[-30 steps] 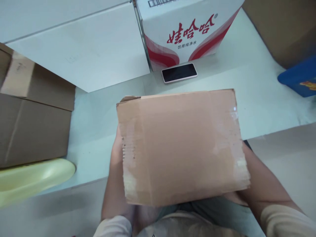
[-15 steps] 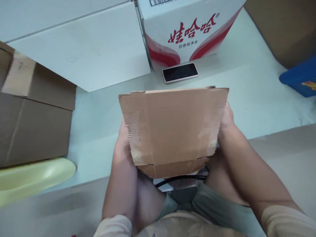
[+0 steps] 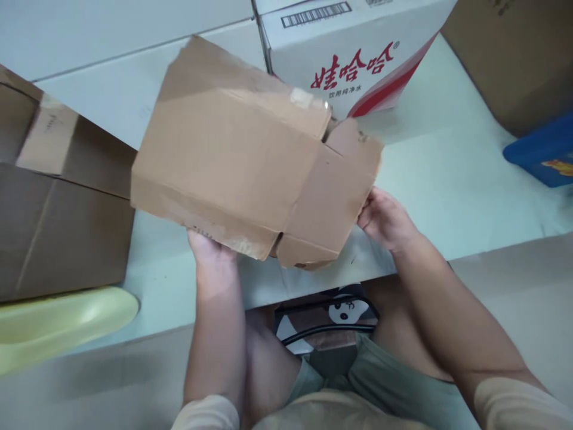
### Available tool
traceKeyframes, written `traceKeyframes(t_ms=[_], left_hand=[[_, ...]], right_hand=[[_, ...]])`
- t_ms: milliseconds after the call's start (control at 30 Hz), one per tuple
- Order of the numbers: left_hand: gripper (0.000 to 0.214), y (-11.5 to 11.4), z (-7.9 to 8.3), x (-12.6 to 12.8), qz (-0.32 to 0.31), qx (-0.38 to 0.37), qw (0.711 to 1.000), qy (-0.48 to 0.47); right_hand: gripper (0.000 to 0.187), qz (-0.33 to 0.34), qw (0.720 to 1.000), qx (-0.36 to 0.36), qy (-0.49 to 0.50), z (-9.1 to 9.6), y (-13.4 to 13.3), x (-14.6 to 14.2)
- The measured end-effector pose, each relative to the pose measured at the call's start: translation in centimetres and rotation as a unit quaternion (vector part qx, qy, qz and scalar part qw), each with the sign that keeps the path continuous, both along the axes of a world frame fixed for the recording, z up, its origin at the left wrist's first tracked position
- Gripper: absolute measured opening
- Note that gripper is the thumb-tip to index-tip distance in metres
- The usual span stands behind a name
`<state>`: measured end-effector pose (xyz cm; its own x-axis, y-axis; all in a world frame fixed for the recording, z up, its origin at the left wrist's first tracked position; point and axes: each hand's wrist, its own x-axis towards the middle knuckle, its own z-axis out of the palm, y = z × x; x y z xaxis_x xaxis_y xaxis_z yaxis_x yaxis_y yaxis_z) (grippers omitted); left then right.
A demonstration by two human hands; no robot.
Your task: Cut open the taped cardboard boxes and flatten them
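A brown cardboard box point(image 3: 228, 143), pressed flat or nearly so, is held up over the pale table in both hands. It is tilted, with its end flap point(image 3: 329, 197) pointing to the lower right. My left hand point(image 3: 212, 248) grips the near long edge from below, its fingers partly hidden under the cardboard. At the flap's right edge, my right hand point(image 3: 385, 218) pinches the cardboard with curled fingers. Torn tape remnants show along the box's edges.
Behind stands a white carton with red lettering point(image 3: 358, 71), beside a large white box point(image 3: 107, 77). Brown cartons point(image 3: 67, 221) and a yellow-green plastic item point(image 3: 67, 319) are at left. A blue container point(image 3: 544, 149) sits at right on the table point(image 3: 447, 197).
The cardboard box has swung up and left, turning so its flap end points right. My right hand has shifted from its side to the flap. The phone is now hidden behind it.
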<state>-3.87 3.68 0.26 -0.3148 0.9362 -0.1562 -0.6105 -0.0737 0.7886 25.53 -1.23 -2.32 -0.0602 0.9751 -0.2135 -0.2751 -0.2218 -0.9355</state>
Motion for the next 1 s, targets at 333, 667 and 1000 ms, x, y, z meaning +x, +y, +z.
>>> traceKeyframes(t_ms=[333,667,1000], left_hand=[[0.036,-1.3,1.1,0.0,-0.085,0.105,0.989,0.052],[0.026,-0.9,0.6,-0.1,-0.116,-0.031,0.992,0.039],[0.067,-2.0,2.1,0.1,-0.221,0.011,0.974,0.040]], right_hand=[[0.056,-0.114,0.991,-0.072,0.001,-0.7,0.7,-2.0],[0.056,-0.199,0.979,0.002,-0.048,1.9,-0.2,1.3],[0.037,-0.608,0.771,0.016,-0.186,8.1,-3.4,9.4]])
